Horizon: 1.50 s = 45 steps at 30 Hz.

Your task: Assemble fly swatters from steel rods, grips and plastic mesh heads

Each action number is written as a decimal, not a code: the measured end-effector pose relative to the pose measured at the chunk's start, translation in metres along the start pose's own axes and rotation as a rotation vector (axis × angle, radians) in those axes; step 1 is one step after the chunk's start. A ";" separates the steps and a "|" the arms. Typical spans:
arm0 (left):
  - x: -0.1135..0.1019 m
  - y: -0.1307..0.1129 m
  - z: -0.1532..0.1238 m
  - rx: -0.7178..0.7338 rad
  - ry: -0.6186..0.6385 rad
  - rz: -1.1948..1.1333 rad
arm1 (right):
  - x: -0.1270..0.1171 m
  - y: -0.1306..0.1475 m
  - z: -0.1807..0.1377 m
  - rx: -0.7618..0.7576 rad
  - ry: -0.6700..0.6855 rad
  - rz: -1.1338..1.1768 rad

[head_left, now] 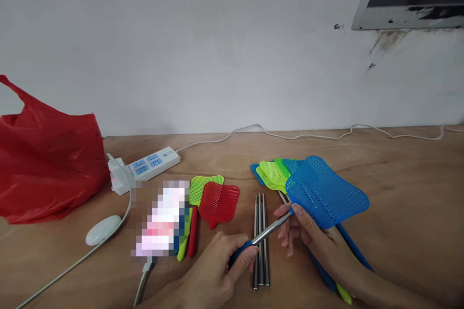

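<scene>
My left hand is closed round the blue grip end of a metal rod. The rod slants up to a blue fly swatter head. My right hand pinches the neck of that blue head where it meets the rod. Under the rod, three loose metal rods lie side by side on the wooden table. A stack of green and blue assembled swatters lies behind the blue head, their handles running under my right arm.
A red swatter head and a green one lie left of the rods, beside red and green handles. A white power strip, a red plastic bag, a white mouse and cables are at left.
</scene>
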<state>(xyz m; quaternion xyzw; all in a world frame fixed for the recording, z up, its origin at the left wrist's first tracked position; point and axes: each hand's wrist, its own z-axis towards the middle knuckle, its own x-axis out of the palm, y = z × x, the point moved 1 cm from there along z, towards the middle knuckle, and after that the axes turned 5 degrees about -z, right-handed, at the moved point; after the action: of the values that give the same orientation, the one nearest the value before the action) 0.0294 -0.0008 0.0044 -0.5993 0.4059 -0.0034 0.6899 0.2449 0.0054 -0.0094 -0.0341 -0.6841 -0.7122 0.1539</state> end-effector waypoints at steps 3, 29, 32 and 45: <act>0.002 -0.001 0.000 0.006 -0.010 -0.038 | -0.001 0.002 0.000 0.000 -0.022 -0.030; -0.009 0.002 0.003 0.155 -0.130 0.254 | -0.078 0.022 0.056 -0.230 -0.145 -1.386; -0.010 0.005 0.003 0.160 -0.141 0.299 | -0.079 0.017 0.055 -0.208 -0.140 -1.491; -0.014 0.007 0.005 0.145 -0.186 0.353 | -0.065 0.023 0.044 -0.390 -0.209 -1.670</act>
<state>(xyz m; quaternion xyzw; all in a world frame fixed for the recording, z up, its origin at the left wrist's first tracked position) 0.0195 0.0119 0.0056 -0.4653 0.4380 0.1435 0.7557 0.3053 0.0596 -0.0010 0.3885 -0.3613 -0.6901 -0.4923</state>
